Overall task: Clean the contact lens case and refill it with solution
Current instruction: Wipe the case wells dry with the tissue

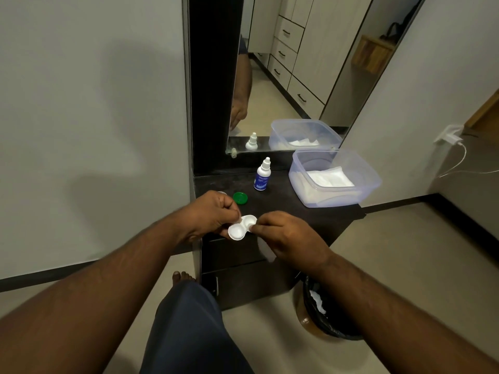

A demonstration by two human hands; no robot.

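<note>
The white contact lens case [241,227] has two open round wells and is held just above the front of the dark vanity top [297,211]. My left hand [213,214] grips its left side with curled fingers. My right hand [289,236] pinches its right edge; something white and blurred shows below that hand, and I cannot tell what it is. A green lid [240,197] lies on the top behind my left hand. A second pale lid [222,193] peeks out behind my knuckles. The solution bottle [262,174], white with a blue label, stands upright and capped further back.
A clear plastic tub [334,178] holding white tissues sits at the back right of the top, in front of a mirror [297,76]. A black-lined bin [328,311] with white waste stands on the floor at right. Drawers sit below the top.
</note>
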